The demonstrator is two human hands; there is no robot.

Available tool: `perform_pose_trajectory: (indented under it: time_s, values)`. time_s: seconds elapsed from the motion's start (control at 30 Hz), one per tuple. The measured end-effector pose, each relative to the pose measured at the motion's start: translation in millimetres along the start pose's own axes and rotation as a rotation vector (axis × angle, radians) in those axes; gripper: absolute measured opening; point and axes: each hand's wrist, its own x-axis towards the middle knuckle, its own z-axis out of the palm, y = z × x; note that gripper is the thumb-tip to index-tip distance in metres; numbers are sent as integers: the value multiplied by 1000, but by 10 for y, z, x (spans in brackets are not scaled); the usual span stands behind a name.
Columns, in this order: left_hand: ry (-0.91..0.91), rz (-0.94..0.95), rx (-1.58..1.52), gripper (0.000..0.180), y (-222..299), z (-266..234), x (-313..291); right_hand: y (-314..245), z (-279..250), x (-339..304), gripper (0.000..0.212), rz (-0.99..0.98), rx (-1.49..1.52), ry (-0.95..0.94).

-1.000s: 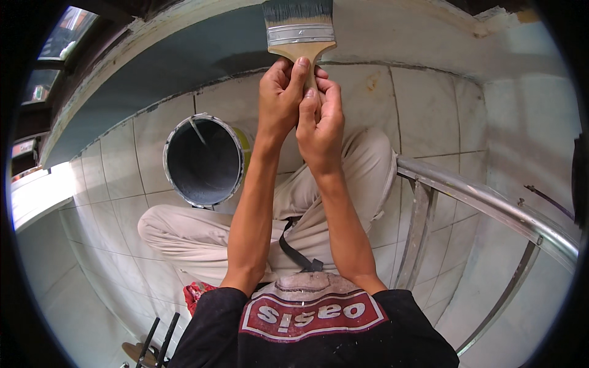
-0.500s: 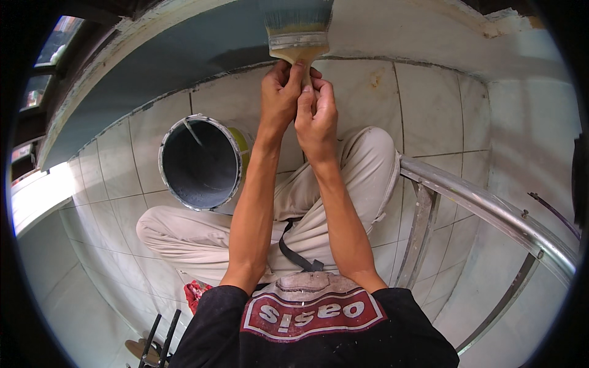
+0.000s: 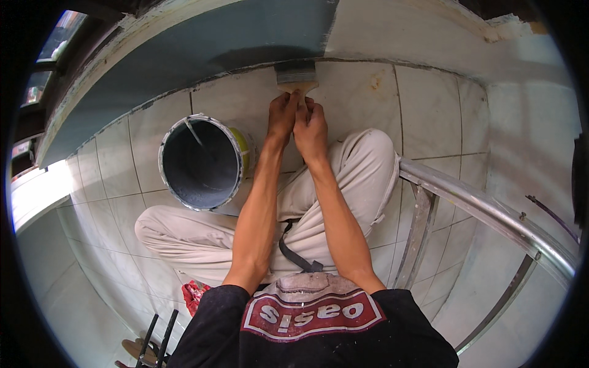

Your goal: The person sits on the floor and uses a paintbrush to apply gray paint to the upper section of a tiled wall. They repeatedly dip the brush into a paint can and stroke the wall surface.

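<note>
Both my hands grip one wide paintbrush (image 3: pixel 297 84) by its handle. My left hand (image 3: pixel 283 116) closes round it near the ferrule, and my right hand (image 3: pixel 311 130) wraps it just beside and slightly nearer to me. The dark bristles meet the foot of the wall, where it joins the tiled floor. Blue-grey paint (image 3: pixel 257 38) covers the wall to the left and above the brush; the wall (image 3: pixel 392 34) to the right is pale. Left of my forearms, a bucket (image 3: pixel 236 178) with grey-blue paint inside tilts toward me, its rim smeared.
My crossed legs (image 3: pixel 362 165) rest on the pale tiled floor (image 3: pixel 429 116). A metal ladder-like frame (image 3: pixel 485 199) lies at the right. A red cloth-like item (image 3: pixel 194 296) is at lower left, near black bars (image 3: pixel 156 340). A window (image 3: pixel 58 40) opens at upper left.
The brush and both hands have come down the wall toward the floor joint. Fresh blue-grey paint now shows where the brush was, with an edge against the pale wall.
</note>
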Motion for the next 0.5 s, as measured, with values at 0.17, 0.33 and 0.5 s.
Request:
perform_pose_trajectory:
  time_s: [0.17, 0.33, 0.5]
  values:
    - [-16, -12, 66, 32, 141, -71, 83, -34, 133, 82, 46, -114, -16, 49]
    - [23, 144, -49, 35, 422, -29, 130, -498, 171, 152, 44, -115, 45, 3]
    - [60, 241, 8, 38, 788, 92, -40, -666, 148, 67, 39, -275, 39, 69]
